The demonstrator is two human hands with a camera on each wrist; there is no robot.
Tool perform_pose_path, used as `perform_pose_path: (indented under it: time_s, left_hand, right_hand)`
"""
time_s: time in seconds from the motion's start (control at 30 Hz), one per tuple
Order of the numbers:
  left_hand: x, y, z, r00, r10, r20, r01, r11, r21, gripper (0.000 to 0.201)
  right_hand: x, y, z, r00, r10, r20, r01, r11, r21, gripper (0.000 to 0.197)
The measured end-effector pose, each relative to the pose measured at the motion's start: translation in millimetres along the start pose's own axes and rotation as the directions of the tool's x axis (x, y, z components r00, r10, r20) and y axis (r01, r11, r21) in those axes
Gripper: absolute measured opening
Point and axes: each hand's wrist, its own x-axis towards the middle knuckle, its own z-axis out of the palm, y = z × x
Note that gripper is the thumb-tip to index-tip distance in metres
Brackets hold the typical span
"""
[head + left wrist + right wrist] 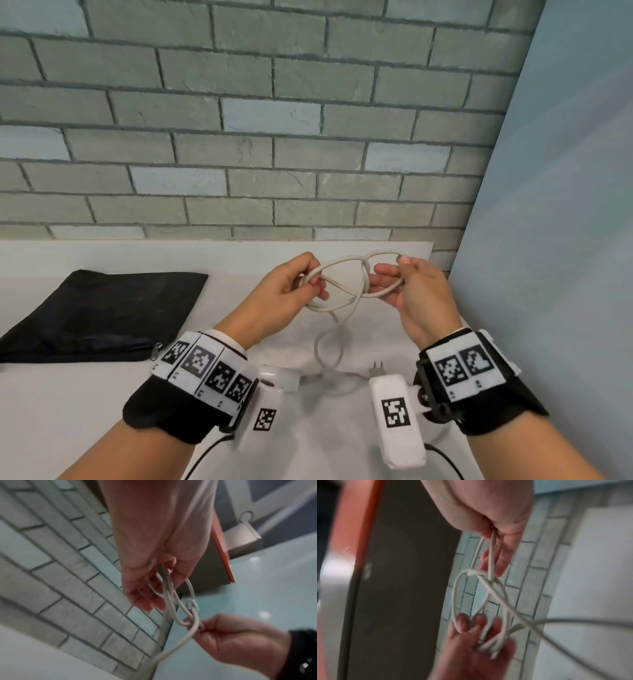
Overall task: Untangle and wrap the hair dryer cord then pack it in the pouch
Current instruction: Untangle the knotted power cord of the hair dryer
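The white hair dryer cord (346, 303) hangs in loops above the table, with a loose knot (365, 270) between my hands. My left hand (315, 279) pinches the left loop; my right hand (388, 274) grips the right loop. In the left wrist view the knot (191, 605) sits between the left hand (150, 599) and the right hand (197, 627). The right wrist view shows the right hand (493, 555) holding two strands and the left hand (479, 631) holding several. The white hair dryer (279, 377) lies near me, partly hidden by my left wrist. The black pouch (102, 315) lies flat at the left.
The cord's plug (378, 368) lies on the white table (68, 411) near my right wrist. A grey brick wall (239, 137) stands behind the table, and a pale blue panel (548, 240) closes off the right side.
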Motion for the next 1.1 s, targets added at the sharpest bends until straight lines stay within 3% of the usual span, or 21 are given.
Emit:
perform_pose_path:
  time_s: [0.03, 0.1, 0.2, 0.33, 0.37, 0.4, 0.47, 0.5, 0.57, 0.63, 0.73, 0.83, 0.9, 1.03, 1.1]
  left_hand:
    - [-0.6, 0.8, 1.3, 0.999, -0.036, 0.007, 0.036, 0.991, -0.128, 0.016]
    - [-1.4, 0.4, 0.5, 0.999, -0.045, -0.026, 0.038, 0.976, -0.214, 0.011]
    - [-0.7, -0.5, 0.0, 0.996, -0.012, -0.087, 0.001, 0.993, -0.116, 0.019]
    - [2.7, 4.3, 11.3, 0.998, -0.062, -0.032, 0.056, 0.985, -0.162, 0.025]
    - [4.1, 4.4, 13.7, 0.996, -0.08, -0.047, 0.072, 0.986, -0.153, 0.029]
    - [5.8, 3.5, 15.2, 0.993, -0.095, -0.069, 0.085, 0.987, -0.137, 0.033]
    - [7.9, 4.0, 16.7, 0.988, -0.12, -0.099, 0.109, 0.988, -0.11, 0.035]
    - [8.3, 3.8, 17.1, 0.987, -0.124, -0.099, 0.114, 0.988, -0.108, 0.034]
    - [9.1, 2.9, 16.9, 0.987, -0.125, -0.101, 0.115, 0.988, -0.107, 0.028]
    - [9.3, 2.9, 16.0, 0.983, -0.127, -0.129, 0.114, 0.988, -0.099, 0.021]
    - [9.7, 5.9, 14.8, 0.978, -0.135, -0.156, 0.112, 0.982, -0.15, 0.018]
    - [10.8, 8.6, 14.3, 0.978, -0.147, -0.146, 0.124, 0.98, -0.156, 0.021]
    - [10.9, 8.4, 14.3, 0.975, -0.172, -0.143, 0.15, 0.976, -0.156, 0.024]
    - [11.7, 7.9, 12.3, 0.972, -0.189, -0.142, 0.168, 0.974, -0.148, 0.025]
    - [11.8, 10.5, 9.0, 0.983, -0.132, -0.126, 0.121, 0.989, -0.089, 0.023]
  right_hand:
    - [-0.1, -1.1, -0.4, 0.998, 0.064, 0.022, -0.065, 0.996, 0.056, 0.018]
    - [1.3, -3.0, -2.6, 0.991, 0.102, 0.083, -0.096, 0.993, -0.067, 0.017]
    - [1.5, -0.8, -5.1, 0.989, 0.047, 0.14, 0.007, 0.932, -0.362, 0.013]
    - [-2.5, 4.6, -2.0, 0.982, -0.106, 0.156, 0.16, 0.906, -0.392, 0.008]
    - [-3.1, 5.8, -2.3, 0.963, -0.206, 0.172, 0.263, 0.849, -0.459, 0.014]
    - [-4.5, 5.3, -3.1, 0.914, -0.336, 0.226, 0.405, 0.733, -0.547, 0.021]
    - [-9.4, -1.6, -3.0, 0.735, -0.506, 0.451, 0.665, 0.411, -0.623, 0.036]
    - [-10.3, -5.4, -3.1, 0.652, -0.482, 0.586, 0.749, 0.285, -0.598, 0.043]
    - [-8.4, -12.8, -4.6, 0.566, -0.277, 0.777, 0.824, 0.173, -0.539, 0.054]
    - [-3.7, -19.2, -8.6, 0.554, -0.134, 0.822, 0.828, 0.185, -0.529, 0.049]
    - [-4.5, -22.5, -11.3, 0.549, -0.086, 0.832, 0.821, 0.243, -0.517, 0.033]
    - [-8.6, -20.8, -10.3, 0.509, 0.013, 0.861, 0.857, 0.079, -0.509, 0.028]
    - [-10.0, -20.1, -8.7, 0.515, 0.098, 0.852, 0.857, -0.053, -0.512, 0.028]
    - [-12.0, -16.2, -5.7, 0.463, -0.048, 0.885, 0.866, -0.186, -0.463, 0.01]
    - [-11.9, -11.2, -9.0, 0.443, -0.155, 0.883, 0.883, -0.095, -0.46, 0.015]
